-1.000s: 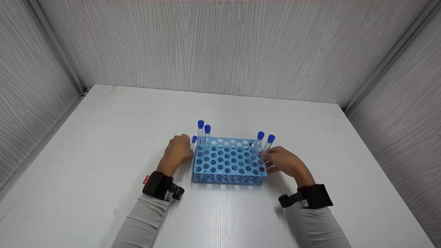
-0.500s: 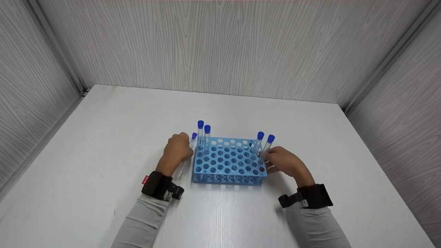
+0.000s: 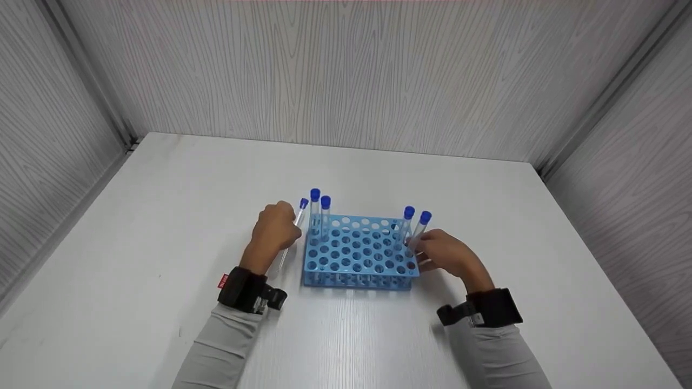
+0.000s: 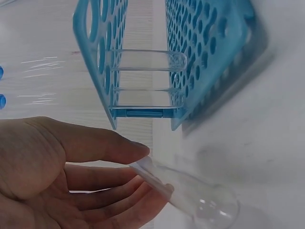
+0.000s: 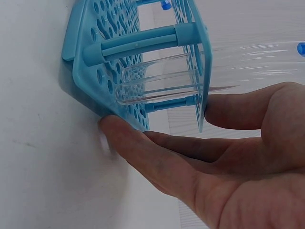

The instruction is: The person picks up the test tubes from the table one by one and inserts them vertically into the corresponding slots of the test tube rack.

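My left hand (image 3: 274,229) pinches a clear test tube (image 4: 205,191) with a blue cap between thumb and fingers, just left of the light-blue test tube rack (image 3: 361,274). The tube leans, cap up and away from me; its rounded bottom shows low in the left wrist view. At the rack's right end, my right hand (image 3: 446,253) grips it, thumb (image 5: 233,112) at the upper plate's edge and a finger (image 5: 138,148) along the lower plate. Two capped tubes (image 3: 325,216) stand in the rack's back left holes, and two more tubes (image 3: 405,222) at its right end.
The rack stands on a white table (image 3: 351,335). Behind it rises a pale wood-grain panel (image 3: 346,75), with similar panels at left and right. Each wrist wears a black strap (image 3: 493,308) with a small camera.
My left hand has risen slightly and shifted a little left and away from me, carrying the tube with it. The right hand and the rack hold still.
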### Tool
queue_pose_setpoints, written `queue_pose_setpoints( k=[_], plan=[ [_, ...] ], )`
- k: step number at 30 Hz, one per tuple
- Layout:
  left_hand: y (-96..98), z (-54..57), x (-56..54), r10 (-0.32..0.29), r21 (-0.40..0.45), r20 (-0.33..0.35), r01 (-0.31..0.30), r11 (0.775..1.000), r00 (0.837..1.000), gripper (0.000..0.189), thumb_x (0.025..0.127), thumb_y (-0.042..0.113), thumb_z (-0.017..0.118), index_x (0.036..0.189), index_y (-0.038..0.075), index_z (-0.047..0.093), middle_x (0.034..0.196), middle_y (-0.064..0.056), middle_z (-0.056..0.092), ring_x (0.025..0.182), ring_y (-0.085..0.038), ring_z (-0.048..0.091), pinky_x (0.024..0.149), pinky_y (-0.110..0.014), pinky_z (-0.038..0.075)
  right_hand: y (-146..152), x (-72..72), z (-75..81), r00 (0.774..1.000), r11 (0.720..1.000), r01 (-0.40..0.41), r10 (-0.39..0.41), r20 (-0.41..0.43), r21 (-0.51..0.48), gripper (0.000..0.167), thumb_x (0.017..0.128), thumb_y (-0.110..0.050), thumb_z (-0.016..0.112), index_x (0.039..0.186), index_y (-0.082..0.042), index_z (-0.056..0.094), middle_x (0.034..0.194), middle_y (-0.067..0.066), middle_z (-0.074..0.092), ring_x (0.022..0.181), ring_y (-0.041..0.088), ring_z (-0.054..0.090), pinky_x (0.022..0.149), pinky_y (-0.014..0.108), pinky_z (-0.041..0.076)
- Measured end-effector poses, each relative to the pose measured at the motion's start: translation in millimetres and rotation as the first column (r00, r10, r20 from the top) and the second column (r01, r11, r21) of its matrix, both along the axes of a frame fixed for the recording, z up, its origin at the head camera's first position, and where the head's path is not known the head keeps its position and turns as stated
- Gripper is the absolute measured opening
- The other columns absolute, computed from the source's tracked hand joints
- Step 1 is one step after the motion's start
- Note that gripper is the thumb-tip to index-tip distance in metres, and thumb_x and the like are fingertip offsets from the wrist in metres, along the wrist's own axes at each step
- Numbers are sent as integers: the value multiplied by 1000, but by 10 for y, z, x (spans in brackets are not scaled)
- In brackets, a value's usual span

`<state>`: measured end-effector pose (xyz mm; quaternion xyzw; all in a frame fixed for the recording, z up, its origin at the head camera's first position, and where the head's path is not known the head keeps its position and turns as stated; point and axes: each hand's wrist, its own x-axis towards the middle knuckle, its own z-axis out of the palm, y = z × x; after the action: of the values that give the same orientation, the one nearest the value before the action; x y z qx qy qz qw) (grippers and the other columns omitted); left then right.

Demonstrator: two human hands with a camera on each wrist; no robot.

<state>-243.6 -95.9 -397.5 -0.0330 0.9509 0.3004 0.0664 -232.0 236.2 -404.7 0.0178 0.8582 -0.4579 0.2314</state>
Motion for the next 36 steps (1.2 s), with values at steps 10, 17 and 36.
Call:
queue_pose_setpoints(
  k=[10, 17, 36],
  plan=[
    [-46, 81, 19, -5, 5, -19, 5, 1000, 1000, 39, 92, 7, 65, 129, -6, 62, 126, -24, 66, 98, -31, 63, 85, -41, 55, -20, 6, 14, 1000, 1000, 0, 0, 6, 9, 35, 101, -19, 52, 123, 5, 65, 105, 14, 65, 97, 26, 64, 88, 38, 58],
    [-59, 171, 32, -5, 4, -31, 5, 1000, 1000, 42, 93, 8, 64, 133, -5, 60, 135, -25, 62, 103, -32, 64, 92, -43, 55, -16, 10, 10, 1000, 1000, 10, -9, -8, 20, 36, 99, -18, 52, 125, 5, 64, 109, 15, 67, 100, 27, 66, 89, 39, 59],
    [-63, 315, 129, -10, 66, -101, 17, 998, 995, 36, 93, 10, 67, 126, -2, 60, 125, -23, 66, 95, -30, 63, 84, -41, 55, -18, 19, 0, 1000, 1000, -8, 8, -23, 22, 38, 101, -19, 52, 127, 6, 63, 108, 15, 67, 100, 27, 66, 89, 40, 58]
  ],
)
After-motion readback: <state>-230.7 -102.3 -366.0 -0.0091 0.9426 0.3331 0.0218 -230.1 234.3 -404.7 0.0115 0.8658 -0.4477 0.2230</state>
